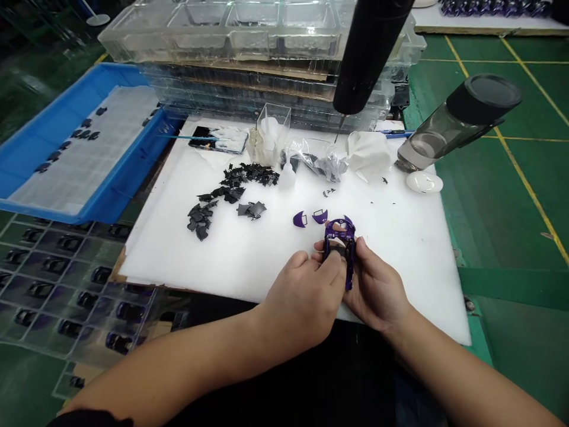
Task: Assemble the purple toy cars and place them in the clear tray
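A glossy purple shell [350, 256] with a rounded far end and openings in its frame is held over the near part of the white worktop [231, 258]; a dark panel [338, 249] is seen inside it. The left hand [309, 296] is brought in from the left with its back up and its fingers curled, the fingertips at the dark panel; whether they are closed on it cannot be told. By the right hand [380, 290], the shell is clamped, with the thumb along its right side and fingers wrapped beneath. The shell's long axis is run from near to far, and its rounded end is pointed away from the person. Beyond the hands, black pieces [250, 173], two loose purple pieces [300, 219] and a clear bottle [427, 140] are seen from left to right.
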`<action>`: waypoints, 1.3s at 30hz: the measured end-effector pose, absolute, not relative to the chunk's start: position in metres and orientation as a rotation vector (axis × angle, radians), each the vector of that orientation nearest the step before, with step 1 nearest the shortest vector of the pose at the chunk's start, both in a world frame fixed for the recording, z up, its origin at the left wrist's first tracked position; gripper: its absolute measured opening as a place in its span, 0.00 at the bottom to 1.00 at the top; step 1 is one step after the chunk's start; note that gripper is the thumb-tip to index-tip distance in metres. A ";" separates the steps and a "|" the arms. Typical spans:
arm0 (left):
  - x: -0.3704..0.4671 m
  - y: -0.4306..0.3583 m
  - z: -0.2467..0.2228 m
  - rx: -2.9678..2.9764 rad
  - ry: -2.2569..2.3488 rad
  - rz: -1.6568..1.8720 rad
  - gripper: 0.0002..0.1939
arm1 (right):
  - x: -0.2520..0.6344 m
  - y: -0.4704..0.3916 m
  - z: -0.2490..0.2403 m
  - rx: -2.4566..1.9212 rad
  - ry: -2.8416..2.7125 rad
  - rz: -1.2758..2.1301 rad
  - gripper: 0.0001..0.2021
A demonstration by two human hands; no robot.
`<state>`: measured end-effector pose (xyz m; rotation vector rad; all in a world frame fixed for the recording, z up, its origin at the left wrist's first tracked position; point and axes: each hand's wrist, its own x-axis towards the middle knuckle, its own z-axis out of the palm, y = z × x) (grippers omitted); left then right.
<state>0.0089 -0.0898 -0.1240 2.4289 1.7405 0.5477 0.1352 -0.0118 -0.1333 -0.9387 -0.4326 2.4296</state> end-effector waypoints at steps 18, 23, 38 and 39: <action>-0.076 -0.037 -0.116 1.713 0.963 0.839 0.26 | 0.146 -0.010 -0.139 -0.531 -0.695 2.654 0.22; -0.077 -0.043 -0.116 1.720 1.015 0.862 0.25 | 0.143 -0.014 -0.133 -0.815 -0.945 2.536 0.16; -0.083 -0.043 -0.115 1.792 0.987 0.911 0.25 | 0.150 -0.014 -0.131 -0.786 -1.097 2.549 0.15; -0.084 -0.043 -0.115 1.793 0.989 0.917 0.25 | 0.151 -0.014 -0.131 -0.777 -1.097 2.562 0.15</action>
